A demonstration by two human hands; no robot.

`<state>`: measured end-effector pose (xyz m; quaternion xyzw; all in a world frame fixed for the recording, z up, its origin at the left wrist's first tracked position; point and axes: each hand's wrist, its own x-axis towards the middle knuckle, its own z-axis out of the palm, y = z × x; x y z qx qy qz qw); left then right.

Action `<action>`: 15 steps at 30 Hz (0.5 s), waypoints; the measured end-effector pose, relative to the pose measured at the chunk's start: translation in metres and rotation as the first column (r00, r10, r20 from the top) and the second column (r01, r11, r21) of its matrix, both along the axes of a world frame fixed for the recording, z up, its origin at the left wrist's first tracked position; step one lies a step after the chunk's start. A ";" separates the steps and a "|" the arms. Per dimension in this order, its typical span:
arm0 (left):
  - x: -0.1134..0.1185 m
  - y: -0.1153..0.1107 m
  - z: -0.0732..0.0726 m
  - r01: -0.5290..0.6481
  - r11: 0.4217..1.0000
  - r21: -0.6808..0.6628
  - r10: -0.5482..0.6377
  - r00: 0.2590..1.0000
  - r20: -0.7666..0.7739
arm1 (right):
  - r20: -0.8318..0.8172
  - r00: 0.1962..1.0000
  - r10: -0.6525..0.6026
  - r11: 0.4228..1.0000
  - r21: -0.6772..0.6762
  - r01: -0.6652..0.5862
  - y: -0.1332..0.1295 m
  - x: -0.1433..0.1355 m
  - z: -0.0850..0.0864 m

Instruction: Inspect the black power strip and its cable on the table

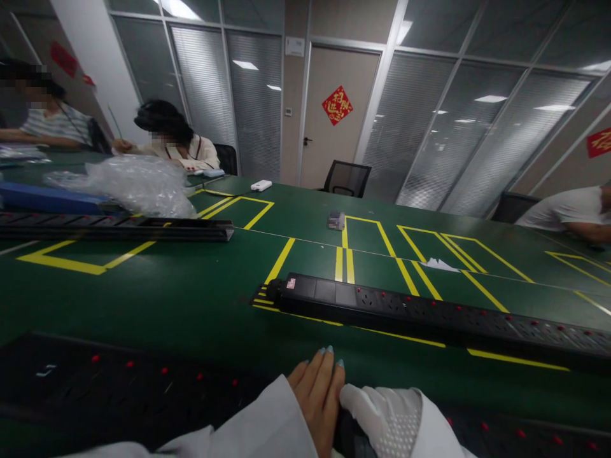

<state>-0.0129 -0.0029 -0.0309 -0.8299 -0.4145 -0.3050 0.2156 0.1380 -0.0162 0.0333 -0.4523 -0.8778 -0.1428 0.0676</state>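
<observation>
A long black power strip (143, 388) with red dots along it lies across the near edge of the view. My left hand (319, 391), bare with pale blue nails, rests across its middle, fingers stretched out and close together. Right beside it, my right hand (386, 413) wears a white glove with a dotted grip. Its fingers are curled over the dark strip, and the fingertips are partly hidden. Both hands cover the strip's middle, so I cannot tell whether it runs unbroken. Farther away lies another black power strip (415, 312), with sockets and red dots.
Yellow tape outlines (367, 219) mark the green table (210, 318). At the left are a dark metal channel (200, 230), clear plastic wrap (138, 184) and a blue object (52, 198). A white device (261, 185) and crumpled paper (442, 264) lie farther back. Other people sit around the table.
</observation>
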 end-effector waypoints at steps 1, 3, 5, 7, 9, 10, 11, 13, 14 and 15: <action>-0.001 0.000 0.000 0.010 1.000 0.006 -0.010 1.000 -0.009 | -0.001 1.000 0.003 1.000 0.009 -0.003 0.000 0.000 -0.002; -0.002 0.000 0.001 0.021 1.000 -0.003 -0.022 0.999 -0.032 | -0.003 1.000 0.010 1.000 0.024 -0.010 0.001 0.002 -0.005; -0.002 -0.001 0.002 0.021 0.999 -0.030 -0.022 0.999 -0.047 | -0.010 1.000 0.021 0.999 0.039 -0.020 0.001 0.003 -0.008; -0.003 -0.001 0.002 0.016 0.999 -0.040 -0.017 0.999 -0.046 | -0.019 0.999 0.028 0.998 0.061 -0.027 0.001 0.003 -0.010; -0.003 -0.002 0.000 0.024 0.999 -0.041 -0.026 0.999 -0.043 | -0.028 0.999 0.028 0.995 0.094 -0.025 0.001 0.003 -0.013; -0.003 -0.002 0.000 0.028 0.999 -0.040 -0.030 0.999 -0.044 | -0.033 0.999 0.026 0.993 0.112 -0.022 0.001 0.003 -0.015; -0.004 -0.002 -0.001 0.029 0.999 -0.040 -0.031 0.998 -0.048 | -0.039 0.999 0.024 0.992 0.126 -0.019 0.001 0.002 -0.016; -0.004 -0.002 -0.003 0.024 0.999 -0.039 -0.026 0.998 -0.058 | -0.053 0.998 0.026 0.990 0.139 -0.019 0.001 0.002 -0.020; -0.005 -0.002 -0.003 0.021 0.999 -0.040 -0.023 0.998 -0.062 | -0.059 0.998 0.031 0.989 0.145 -0.022 0.001 0.002 -0.021; -0.005 -0.002 -0.003 0.021 0.999 -0.043 -0.023 0.997 -0.067 | -0.063 0.997 0.038 0.987 0.158 -0.027 0.001 0.002 -0.021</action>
